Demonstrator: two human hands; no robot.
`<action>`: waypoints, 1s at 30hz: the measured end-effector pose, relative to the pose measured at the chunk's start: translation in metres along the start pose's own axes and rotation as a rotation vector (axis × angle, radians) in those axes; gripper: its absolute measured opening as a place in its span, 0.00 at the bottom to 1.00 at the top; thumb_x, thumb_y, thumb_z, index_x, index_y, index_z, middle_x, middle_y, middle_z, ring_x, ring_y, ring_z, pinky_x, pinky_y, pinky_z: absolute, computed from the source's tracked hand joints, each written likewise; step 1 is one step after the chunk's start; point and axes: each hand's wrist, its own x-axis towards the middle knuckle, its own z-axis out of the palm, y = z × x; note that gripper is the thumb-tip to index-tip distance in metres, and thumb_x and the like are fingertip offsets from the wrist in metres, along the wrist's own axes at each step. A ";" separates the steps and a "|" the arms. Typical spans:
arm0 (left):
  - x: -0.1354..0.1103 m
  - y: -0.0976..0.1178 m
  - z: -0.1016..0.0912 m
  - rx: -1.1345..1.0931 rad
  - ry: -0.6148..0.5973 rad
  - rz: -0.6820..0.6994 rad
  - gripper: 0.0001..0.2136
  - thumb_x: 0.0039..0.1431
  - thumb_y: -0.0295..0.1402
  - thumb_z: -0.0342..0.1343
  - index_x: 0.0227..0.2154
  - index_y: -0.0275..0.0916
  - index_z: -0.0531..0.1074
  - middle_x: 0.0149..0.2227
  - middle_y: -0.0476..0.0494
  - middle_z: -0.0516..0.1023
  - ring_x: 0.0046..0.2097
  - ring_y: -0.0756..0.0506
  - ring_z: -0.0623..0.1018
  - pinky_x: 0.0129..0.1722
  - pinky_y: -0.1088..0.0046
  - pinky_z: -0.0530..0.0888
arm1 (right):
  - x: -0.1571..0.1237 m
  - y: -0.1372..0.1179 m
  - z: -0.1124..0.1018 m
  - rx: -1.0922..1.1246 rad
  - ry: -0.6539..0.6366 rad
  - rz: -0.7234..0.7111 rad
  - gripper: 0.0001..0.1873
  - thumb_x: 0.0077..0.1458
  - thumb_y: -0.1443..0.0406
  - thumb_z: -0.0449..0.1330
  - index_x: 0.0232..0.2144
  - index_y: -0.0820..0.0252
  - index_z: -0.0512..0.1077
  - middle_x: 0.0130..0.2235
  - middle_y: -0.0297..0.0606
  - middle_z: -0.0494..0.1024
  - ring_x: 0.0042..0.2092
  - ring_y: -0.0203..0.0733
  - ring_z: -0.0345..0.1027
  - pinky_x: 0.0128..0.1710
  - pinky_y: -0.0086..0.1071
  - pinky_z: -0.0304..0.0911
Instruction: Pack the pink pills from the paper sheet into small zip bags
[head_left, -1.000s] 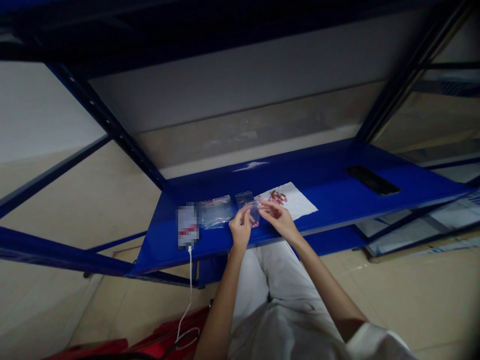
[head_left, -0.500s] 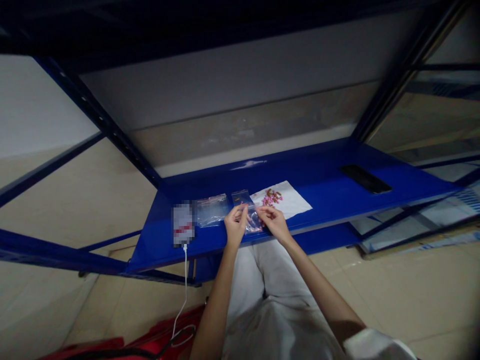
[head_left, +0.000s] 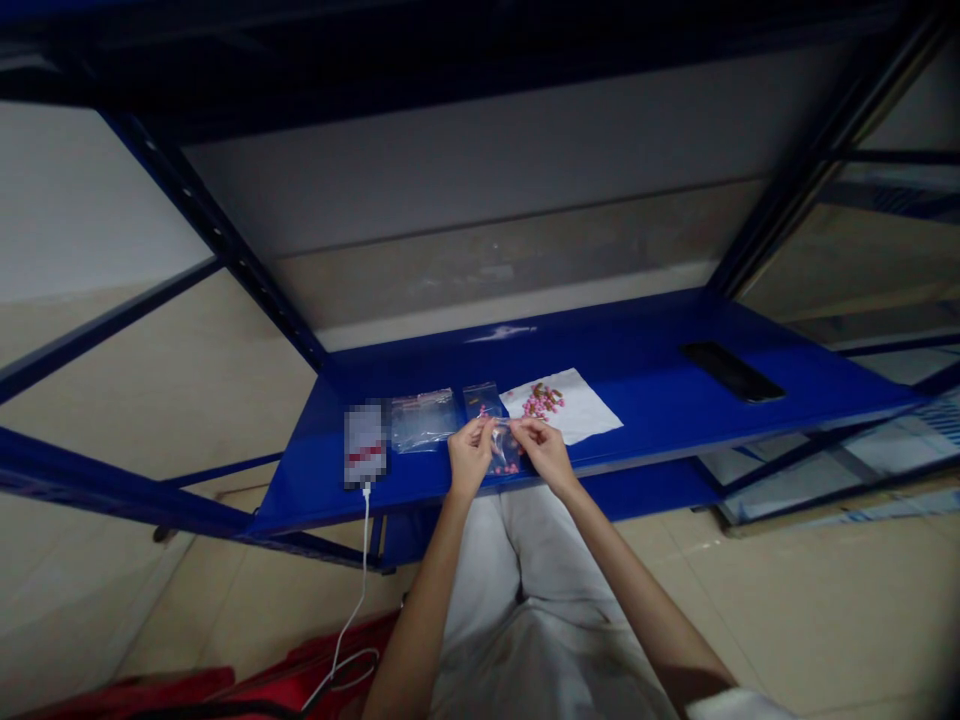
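Over the front edge of a blue metal shelf (head_left: 660, 395), both my hands pinch the top of a small clear plastic bag (head_left: 505, 452) with a few pink bits inside. My left hand (head_left: 470, 458) grips its left corner and my right hand (head_left: 544, 450) grips its right corner, fingers closed. Just behind the bag lies a second small clear bag (head_left: 482, 400). A white paper sheet (head_left: 577, 410) to the right carries a heap of pink and brown pellets (head_left: 541, 399).
A larger clear bag (head_left: 424, 419) lies to the left, beside a phone (head_left: 365, 445) on a white charging cable (head_left: 352, 610). A dark phone (head_left: 731, 371) rests at the shelf's right. Blue rack posts stand at both sides, with a red object on the floor below left.
My hands have drawn closer together on the small bag and lowered it slightly toward the shelf's front edge. The view has shifted a little.
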 end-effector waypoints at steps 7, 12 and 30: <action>-0.004 0.004 0.001 0.001 0.012 -0.011 0.13 0.52 0.41 0.53 0.27 0.35 0.74 0.26 0.44 0.79 0.25 0.49 0.77 0.21 0.79 0.72 | 0.000 -0.001 0.000 -0.016 -0.014 0.037 0.21 0.41 0.50 0.61 0.27 0.62 0.72 0.20 0.33 0.71 0.21 0.35 0.64 0.20 0.28 0.64; -0.004 0.006 0.001 -0.061 -0.038 -0.053 0.15 0.51 0.42 0.54 0.29 0.33 0.74 0.25 0.44 0.79 0.17 0.53 0.72 0.15 0.81 0.68 | 0.000 0.002 -0.003 0.015 0.016 0.043 0.20 0.41 0.50 0.62 0.27 0.62 0.72 0.18 0.31 0.70 0.19 0.35 0.63 0.19 0.29 0.65; -0.005 0.009 -0.003 -0.049 -0.053 -0.058 0.13 0.52 0.40 0.53 0.27 0.34 0.73 0.24 0.45 0.76 0.18 0.53 0.71 0.16 0.81 0.66 | -0.002 -0.006 -0.005 0.039 -0.141 0.092 0.18 0.42 0.52 0.62 0.28 0.61 0.71 0.19 0.30 0.68 0.22 0.35 0.63 0.19 0.27 0.66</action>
